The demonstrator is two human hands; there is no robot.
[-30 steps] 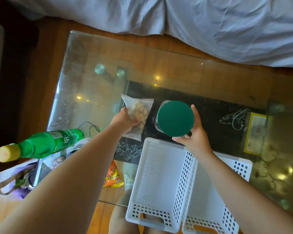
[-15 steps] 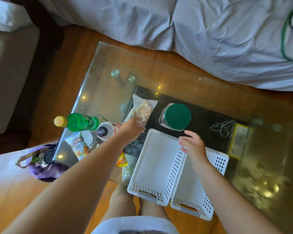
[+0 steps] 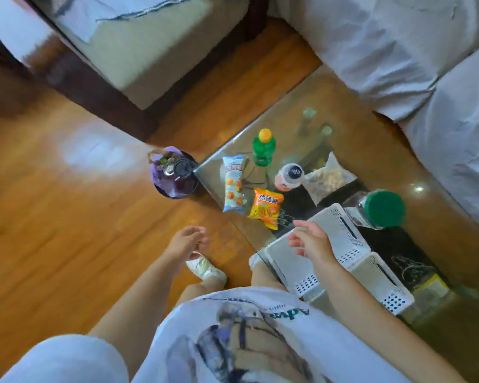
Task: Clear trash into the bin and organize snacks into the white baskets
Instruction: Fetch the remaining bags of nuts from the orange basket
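Both white baskets (image 3: 340,244) sit empty; left hand (image 3: 187,240) and right hand (image 3: 311,241) released, holding nothing.

My 2 empty hands, left hand (image 3: 187,242) and right hand (image 3: 313,242), hang over bare wooden floor (image 3: 67,217) and the near white perforated plastic basket (image 3: 343,239). Ahead, the upright green plastic bottle (image 3: 263,147), pink-capped drink (image 3: 289,176) and green-lidded jar (image 3: 382,208) crowd the glass table (image 3: 329,106).

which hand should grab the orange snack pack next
Probably the right hand. It hovers open over the near basket, just below the orange pack on the glass table. The left hand, also empty, hangs off the table over the floor, farther away.
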